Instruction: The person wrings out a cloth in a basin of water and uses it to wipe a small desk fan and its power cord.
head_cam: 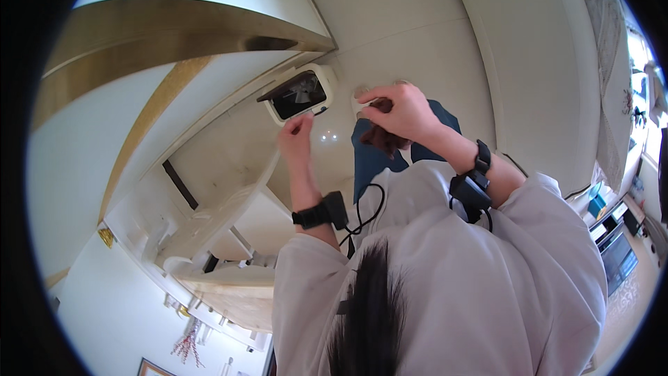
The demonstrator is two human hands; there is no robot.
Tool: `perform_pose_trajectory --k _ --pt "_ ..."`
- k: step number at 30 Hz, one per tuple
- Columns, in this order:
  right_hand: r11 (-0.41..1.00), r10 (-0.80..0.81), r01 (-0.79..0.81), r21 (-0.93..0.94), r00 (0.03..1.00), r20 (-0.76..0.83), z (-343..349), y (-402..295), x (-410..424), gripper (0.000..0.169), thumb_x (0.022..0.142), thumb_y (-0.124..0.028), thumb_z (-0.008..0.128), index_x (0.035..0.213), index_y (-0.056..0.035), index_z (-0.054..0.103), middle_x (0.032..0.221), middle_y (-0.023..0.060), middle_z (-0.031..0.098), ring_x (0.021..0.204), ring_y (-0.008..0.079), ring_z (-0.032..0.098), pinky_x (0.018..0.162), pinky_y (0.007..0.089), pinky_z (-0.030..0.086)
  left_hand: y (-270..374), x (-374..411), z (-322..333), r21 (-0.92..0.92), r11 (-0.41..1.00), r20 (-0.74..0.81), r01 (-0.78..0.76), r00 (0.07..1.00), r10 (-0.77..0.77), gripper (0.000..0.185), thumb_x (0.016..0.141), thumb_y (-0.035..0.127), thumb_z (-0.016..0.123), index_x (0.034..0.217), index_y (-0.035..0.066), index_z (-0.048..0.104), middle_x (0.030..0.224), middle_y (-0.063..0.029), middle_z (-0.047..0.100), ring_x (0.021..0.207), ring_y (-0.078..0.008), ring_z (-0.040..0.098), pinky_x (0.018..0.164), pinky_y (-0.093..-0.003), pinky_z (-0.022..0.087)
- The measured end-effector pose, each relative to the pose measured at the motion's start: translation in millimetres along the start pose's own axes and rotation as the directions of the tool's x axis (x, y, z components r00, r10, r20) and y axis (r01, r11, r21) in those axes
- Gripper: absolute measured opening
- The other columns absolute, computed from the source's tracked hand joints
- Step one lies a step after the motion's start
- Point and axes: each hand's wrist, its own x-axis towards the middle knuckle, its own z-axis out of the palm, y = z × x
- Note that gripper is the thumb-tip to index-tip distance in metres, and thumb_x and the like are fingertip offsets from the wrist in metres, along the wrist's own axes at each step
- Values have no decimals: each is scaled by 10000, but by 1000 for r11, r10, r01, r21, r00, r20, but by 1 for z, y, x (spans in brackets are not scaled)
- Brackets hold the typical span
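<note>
My right hand (pixel 409 112) is closed around a crumpled dark brown cloth (pixel 383 140), which hangs below the fingers in front of my legs. To the left, my left hand (pixel 296 141) has its fingers drawn together at the near rim of a white bin (pixel 327 81). Whether anything is between those fingertips is hidden. The bin's dark lid (pixel 279 89) stands raised, and inside I see a black lining (pixel 297 96) with something pale and crumpled. A small dark piece (pixel 320 110) shows at the rim beside my left fingertips.
Pale floor tiles (pixel 396 36) lie around my feet. A long beige piece of furniture (pixel 537 62), draped with lace cloth (pixel 608 89), runs along the right. White wall panels with a gold-coloured band (pixel 172 26) rise on the left, behind the bin. A white cabinet (pixel 261 214) is left of my left forearm.
</note>
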Motion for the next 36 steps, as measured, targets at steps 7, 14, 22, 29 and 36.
perform_pose_trajectory --k 7,14,22,29,36 --pt "746 458 -404 529 888 33 -11 41 5 175 862 -151 631 957 -10 675 772 16 613 700 86 565 659 224 478 -119 138 -59 383 923 -112 18 993 27 279 742 277 755 841 19 719 703 -75 682 638 -157 608 649 -297 477" --pt "278 627 -341 898 773 99 0 46 2 168 876 -176 626 925 -16 643 804 36 593 706 110 573 642 241 502 -134 187 -57 977 13 211 -213 952 -222 729 636 334 810 1234 33 522 1212 -199 575 1087 -329 563 905 -368 454" --pt "48 682 -66 997 731 16 -6 42 -38 195 901 -218 590 943 -31 625 862 55 622 754 149 616 685 290 537 -111 164 -40 845 287 506 -452 849 -154 630 665 105 729 1247 83 488 1080 -210 624 1012 -362 599 865 -417 482" --pt "-106 711 354 929 680 -178 -62 63 -118 229 907 -244 575 957 -21 595 928 103 629 809 209 637 759 352 544 -26 104 126 379 643 890 -665 454 -55 923 772 342 725 1472 82 183 1391 -248 393 1263 -368 419 1020 -428 366" --pt "-179 772 681 710 545 -328 -76 107 -198 233 940 -285 506 894 -73 591 901 80 642 851 207 624 758 355 523 120 -136 255 -87 954 983 -288 -183 34 722 850 356 682 1398 30 342 1205 -126 566 1115 -208 541 951 -317 432"
